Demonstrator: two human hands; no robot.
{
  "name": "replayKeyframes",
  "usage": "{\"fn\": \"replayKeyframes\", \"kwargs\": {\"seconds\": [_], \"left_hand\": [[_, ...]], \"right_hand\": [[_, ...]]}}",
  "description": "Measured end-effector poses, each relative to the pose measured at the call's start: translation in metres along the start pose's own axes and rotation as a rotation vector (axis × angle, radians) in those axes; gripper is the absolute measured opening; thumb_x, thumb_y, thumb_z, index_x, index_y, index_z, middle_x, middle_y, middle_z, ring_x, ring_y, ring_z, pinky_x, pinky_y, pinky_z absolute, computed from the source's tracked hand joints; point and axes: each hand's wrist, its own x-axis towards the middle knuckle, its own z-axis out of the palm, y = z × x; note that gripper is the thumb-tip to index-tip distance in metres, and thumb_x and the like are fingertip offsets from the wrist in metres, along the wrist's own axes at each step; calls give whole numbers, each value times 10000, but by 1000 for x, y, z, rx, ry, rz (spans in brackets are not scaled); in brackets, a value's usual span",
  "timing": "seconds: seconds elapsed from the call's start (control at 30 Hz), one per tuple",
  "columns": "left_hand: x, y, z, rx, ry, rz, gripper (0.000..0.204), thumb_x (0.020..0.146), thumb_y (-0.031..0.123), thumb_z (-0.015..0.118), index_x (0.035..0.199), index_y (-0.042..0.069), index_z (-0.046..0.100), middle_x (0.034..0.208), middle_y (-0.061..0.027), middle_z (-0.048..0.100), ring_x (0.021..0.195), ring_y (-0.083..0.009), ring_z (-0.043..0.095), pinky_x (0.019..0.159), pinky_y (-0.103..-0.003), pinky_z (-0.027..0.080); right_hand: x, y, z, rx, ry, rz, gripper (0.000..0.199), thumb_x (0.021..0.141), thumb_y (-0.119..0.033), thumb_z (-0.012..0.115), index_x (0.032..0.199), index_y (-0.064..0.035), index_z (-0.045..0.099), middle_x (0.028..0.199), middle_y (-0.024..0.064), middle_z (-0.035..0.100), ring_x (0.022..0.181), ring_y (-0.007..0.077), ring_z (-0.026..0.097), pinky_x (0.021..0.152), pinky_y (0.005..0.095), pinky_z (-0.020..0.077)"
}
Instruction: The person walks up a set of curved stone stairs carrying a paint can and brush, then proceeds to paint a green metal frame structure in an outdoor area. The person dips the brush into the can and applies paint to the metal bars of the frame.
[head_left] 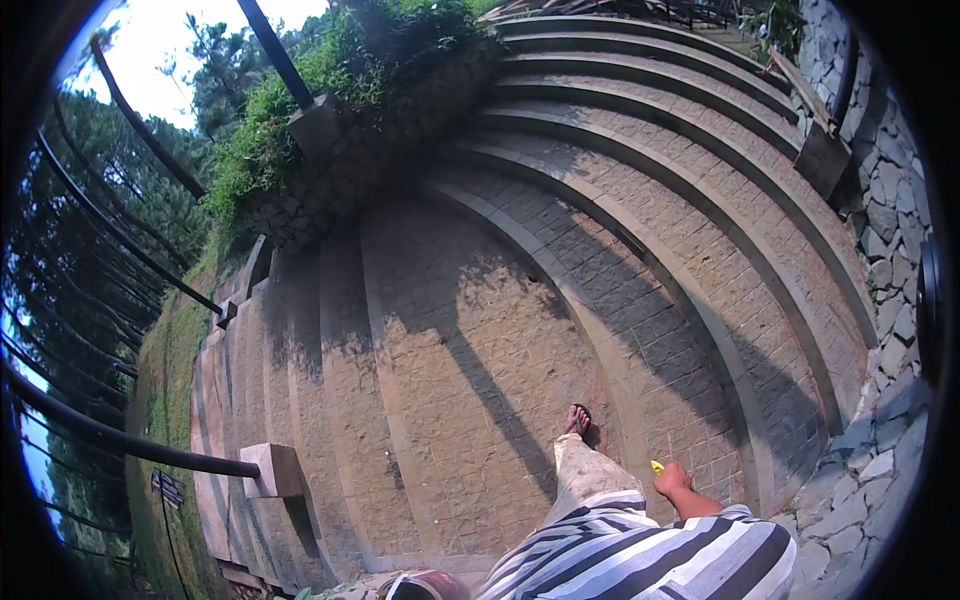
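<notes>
My right hand [673,480] is closed beside my light trousers, at the lower right of the head view. A small bright yellow thing [656,467] pokes out from its fingers; its kind is too small to make out. My striped sleeve and shirt [640,555] fill the lower edge. One foot in a dark sandal [577,420] is on the stone paving [480,370]. My left hand does not show. At the bottom edge, left of my shirt, part of a rounded dark-red thing [440,586] with a pale part is visible.
Curved stone steps [650,190] rise on the right toward a rough stone wall [885,210]. Straight steps [305,400] drop away on the left. A dark pole on a concrete block [272,470] stands at lower left. A leafy planter [300,150] and trees lie beyond.
</notes>
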Motion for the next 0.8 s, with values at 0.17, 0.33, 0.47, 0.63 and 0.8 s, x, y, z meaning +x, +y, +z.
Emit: {"fn": "replayKeyframes", "kwargs": {"seconds": [0.17, 0.33, 0.47, 0.63, 0.8], "left_hand": [[103, 86, 132, -103, -256, 77, 404, 816, 339, 779, 949, -41, 742, 899, -273, 720, 829, -450, 664, 756, -514, 500], [204, 307, 262, -337, -586, -225, 377, 822, 329, 761, 942, -26, 727, 888, -249, 707, 811, -425, 651, 730, -505, 492], [246, 492, 339, -546, -678, -407, 355, 827, 323, 745, 925, -16, 713, 861, -230, 694, 785, -408, 641, 710, -497, 487], [285, 675, 432, -667, -743, -580, 328, 834, 315, 724, 905, -4, 695, 828, -205, 677, 753, -386, 628, 684, -487, 482], [324, 854, 494, -693, -792, -719, 304, 840, 308, 704, 884, 8, 677, 794, -181, 661, 720, -365, 615, 659, -477, 476]], "right_hand": [[97, 2, -32, 209, -84, 204, 399, 832, -287, 705, 1158, -60, 734, 1208, 166, 715, 1202, 313, 654, 1083, 489, 410], [197, -35, -124, 347, 47, 129, 374, 878, -327, 695, 1184, -114, 726, 1147, 158, 731, 1163, 336, 664, 1098, 508, 395], [278, -87, -253, 453, 181, 19, 395, 887, -291, 692, 1262, -167, 693, 1135, 170, 732, 1142, 358, 659, 1154, 524, 336], [411, -153, -381, 492, 395, -33, 482, 872, -257, 703, 1342, -165, 646, 1138, 188, 729, 1123, 362, 666, 1184, 525, 293], [504, -185, -482, 481, 283, 165, 395, 849, -286, 719, 1212, -131, 705, 1086, 194, 737, 1083, 375, 681, 1102, 507, 406]]}}
